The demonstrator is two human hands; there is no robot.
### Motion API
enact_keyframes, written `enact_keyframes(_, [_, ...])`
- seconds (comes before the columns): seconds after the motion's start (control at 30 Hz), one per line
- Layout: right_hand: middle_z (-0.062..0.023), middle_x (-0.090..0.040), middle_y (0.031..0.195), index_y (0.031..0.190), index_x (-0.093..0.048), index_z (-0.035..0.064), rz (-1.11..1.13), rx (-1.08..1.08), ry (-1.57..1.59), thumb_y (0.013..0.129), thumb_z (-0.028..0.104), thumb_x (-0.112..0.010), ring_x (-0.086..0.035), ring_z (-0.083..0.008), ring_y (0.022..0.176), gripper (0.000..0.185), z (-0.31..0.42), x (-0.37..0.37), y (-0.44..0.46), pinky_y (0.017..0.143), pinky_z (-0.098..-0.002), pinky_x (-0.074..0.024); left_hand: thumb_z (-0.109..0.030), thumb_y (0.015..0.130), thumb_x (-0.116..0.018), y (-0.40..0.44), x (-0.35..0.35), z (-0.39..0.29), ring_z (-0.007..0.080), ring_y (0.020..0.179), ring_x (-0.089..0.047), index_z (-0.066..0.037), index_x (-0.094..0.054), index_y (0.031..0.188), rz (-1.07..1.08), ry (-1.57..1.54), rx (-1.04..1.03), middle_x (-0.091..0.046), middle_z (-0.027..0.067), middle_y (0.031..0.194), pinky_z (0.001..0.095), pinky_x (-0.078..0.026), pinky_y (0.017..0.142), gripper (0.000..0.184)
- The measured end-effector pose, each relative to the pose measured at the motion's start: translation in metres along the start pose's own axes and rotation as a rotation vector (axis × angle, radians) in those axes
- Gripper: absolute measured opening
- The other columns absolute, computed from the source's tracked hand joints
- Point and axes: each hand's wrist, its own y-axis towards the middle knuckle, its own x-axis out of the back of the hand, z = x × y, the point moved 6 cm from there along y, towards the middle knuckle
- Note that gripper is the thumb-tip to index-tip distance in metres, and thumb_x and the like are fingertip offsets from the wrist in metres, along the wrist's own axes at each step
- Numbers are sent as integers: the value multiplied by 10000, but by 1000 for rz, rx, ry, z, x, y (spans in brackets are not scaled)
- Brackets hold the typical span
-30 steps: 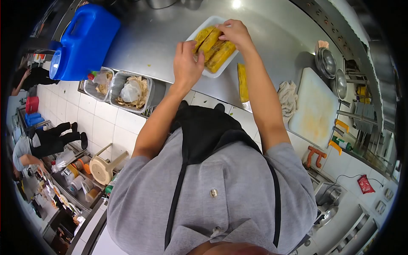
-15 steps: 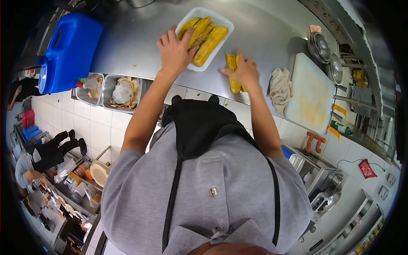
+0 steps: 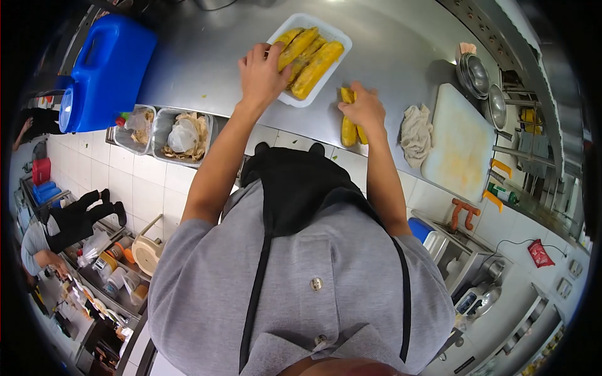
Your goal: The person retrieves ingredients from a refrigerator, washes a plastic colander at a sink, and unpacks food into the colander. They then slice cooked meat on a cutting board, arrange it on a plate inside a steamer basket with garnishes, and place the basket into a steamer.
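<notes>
Far left, at ten o'clock, shows a blue jug (image 3: 113, 69) on the steel counter (image 3: 200, 66), with two clear bins (image 3: 212, 135) of scraps just beyond the near edge, also toward ten. Between eleven and twelve, has the left hand (image 3: 266, 70) reaching over the tray's left rim, fingers apart and loosely bent, half open, touching the yellow pieces (image 3: 317, 72) without a closed hold. At twelve, has those pieces lying lengthwise, side by side, inside the white tray (image 3: 303, 103). At one, just right of the tray, has the right hand (image 3: 362, 108) curled shut on the loose yellow pieces (image 3: 348, 133), their lower ends pointing toward the near edge. At two, shows a crumpled cloth (image 3: 415, 135) and, farther out, metal bowls (image 3: 480, 78); between two and three, a stained white board (image 3: 458, 141) beside the cloth.
</notes>
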Motion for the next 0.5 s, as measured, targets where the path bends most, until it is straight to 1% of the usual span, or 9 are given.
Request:
enact_keyframes(0.07, [-201,-582,1172,1203,-541,159,-5,3,35,744,345,-716,-615,-393,1044,525,-8,1,4,846,-465,-515,-224,741,-777,0,-1,2,285,1016,-552,-134,-588,1197,-6,-20,2,-566,97,1061,452,-392,848,502])
enact_keyframes(0.13, [-206,-629,1064,1163,-555,123,-106,3,96,722,360,-738,-629,-407,987,533,-24,-3,13,842,-454,-516,-224,740,-778,-1,-1,4,286,1013,-552,-129,-590,1190,-17,-31,7,-565,96,1059,450,-386,850,498])
enact_keyframes(0.17, [-206,-629,1064,1163,-555,123,-104,3,91,722,360,-738,-629,-407,987,533,-32,-5,19,842,-454,-516,-224,738,-780,-2,-1,4,287,1009,-552,-124,-593,1184,-23,-41,4,-564,96,1056,448,-381,853,494])
enact_keyframes(0.23, [-163,-649,941,1109,-556,72,-35,-111,354,738,300,-765,-665,-330,856,483,-51,-9,27,753,-395,-542,-223,738,-780,-2,-2,6,286,1016,-549,-120,-592,1185,-16,-64,13,-563,97,1059,446,-376,860,496])
enact_keyframes(0.27, [-163,-649,941,1109,-556,72,-37,-115,353,738,300,-765,-665,-330,856,483,-60,-9,28,753,-395,-542,-222,738,-781,-2,-3,7,286,1023,-546,-115,-590,1186,-9,-83,19,-561,97,1062,444,-372,868,499])
enact_keyframes(0.33, [-104,-631,856,1063,-546,39,68,-106,815,772,191,-765,-653,-214,741,395,-68,-11,26,643,-321,-540,-214,730,-786,-3,-3,7,287,1016,-540,-108,-590,1178,-13,-96,12,-562,98,1064,450,-365,868,501])
enact_keyframes(0.37, [-104,-631,856,1063,-546,39,66,-105,815,772,191,-765,-653,-214,741,395,-73,-10,26,643,-321,-540,-207,722,-792,-2,-2,8,288,1009,-535,-100,-589,1170,-21,-102,7,-562,99,1067,456,-357,867,503])
enact_keyframes(0.43, [-54,-600,845,1082,-545,47,5,35,833,846,109,-715,-604,-120,717,296,-61,12,14,566,-262,-513,-202,731,-788,-1,0,8,288,1031,-532,-102,-583,1190,4,-117,23,-556,105,1080,447,-358,883,512])
enact_keyframes(0.5, [-54,-603,821,1052,-558,40,-59,124,801,832,111,-721,-600,-122,706,283,-44,38,2,583,-269,-516,-197,740,-784,-2,2,9,288,1054,-528,-103,-577,1210,32,-130,40,-549,110,1094,438,-358,900,522])
